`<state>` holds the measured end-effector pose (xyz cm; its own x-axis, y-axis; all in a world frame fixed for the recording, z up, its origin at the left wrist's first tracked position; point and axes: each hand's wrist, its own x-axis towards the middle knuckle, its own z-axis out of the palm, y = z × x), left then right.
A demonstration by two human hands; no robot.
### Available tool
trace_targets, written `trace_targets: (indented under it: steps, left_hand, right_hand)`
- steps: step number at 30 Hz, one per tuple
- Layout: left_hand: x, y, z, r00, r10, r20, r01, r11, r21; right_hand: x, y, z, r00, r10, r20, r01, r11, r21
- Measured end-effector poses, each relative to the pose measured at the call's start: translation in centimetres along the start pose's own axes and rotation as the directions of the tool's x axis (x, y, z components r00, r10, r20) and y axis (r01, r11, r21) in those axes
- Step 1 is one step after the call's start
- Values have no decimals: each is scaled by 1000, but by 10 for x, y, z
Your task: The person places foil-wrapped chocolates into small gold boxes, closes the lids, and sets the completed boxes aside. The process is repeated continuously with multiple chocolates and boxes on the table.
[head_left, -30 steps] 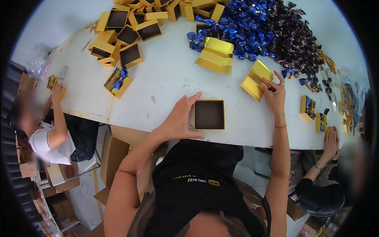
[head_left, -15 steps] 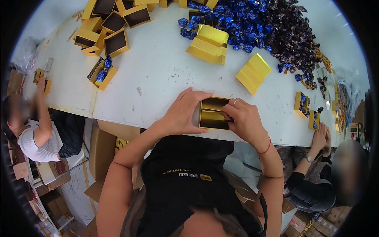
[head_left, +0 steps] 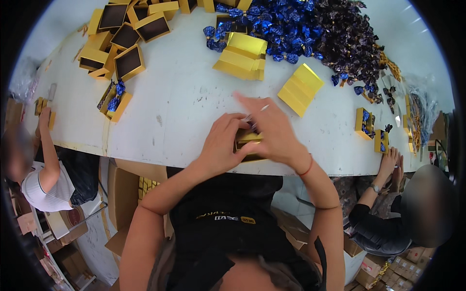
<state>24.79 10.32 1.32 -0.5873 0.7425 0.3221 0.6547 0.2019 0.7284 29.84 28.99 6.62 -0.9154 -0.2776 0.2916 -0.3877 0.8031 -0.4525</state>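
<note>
1. A small gold box (head_left: 248,145) sits at the near edge of the white bench (head_left: 184,106), caught between both hands; a gold piece lies across its top, and its contents cannot be made out.
2. The left hand (head_left: 224,144) cups the box's left side, fingers curled over the rim, its grip closed on the box.
3. The right hand (head_left: 274,132) lies over the box's right half, fingers spread and blurred by motion; whether its grip closes on the box cannot be told. A thin pale stick (head_left: 256,112) shows at its fingertips.
4. Beyond the grip and to its right lies a fanned stack of flat gold cards (head_left: 301,88); straight ahead, a larger gold stack (head_left: 241,56).
5. Far ahead of the grip, a heap of blue-wrapped sweets (head_left: 276,24) merges into a heap of dark-wrapped sweets (head_left: 349,41).
6. Ahead and well left of the grip, open gold boxes with dark insides (head_left: 127,62) stand empty in a cluster; nearer, one open box holding blue sweets (head_left: 114,101).
7. Well right of the grip, two small gold boxes with blue sweets (head_left: 368,127) stand near another person's hands (head_left: 392,162) at the bench edge.
8. At far left, another person's arm (head_left: 47,145) reaches up to the bench; cardboard cartons (head_left: 124,191) below the bench are partly hidden by the wearer's forearm.
</note>
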Motion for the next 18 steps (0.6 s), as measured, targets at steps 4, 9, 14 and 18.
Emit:
trace_targets:
  steps: [4, 9, 14, 18]
  left_hand:
    - [-7, -6, 12, 985, -87, -148, 65, 987, -145]
    - [-11, -16, 20, 973, 29, -228, -82, 971, -226]
    - [-8, 0, 2, 999, -11, -51, 4, 990, -139]
    - [-5, 5, 1, 998, -32, -53, 27, 995, -96]
  right_hand:
    - [-1, -7, 23, 988, -111, 108, 126, 981, -145]
    - [15, 14, 29, 986, -137, 97, 140, 990, -20]
    - [45, 61, -4, 893, 416, -171, -247, 770, 588]
    - [38, 150, -35, 927, 292, -235, -373, 778, -506]
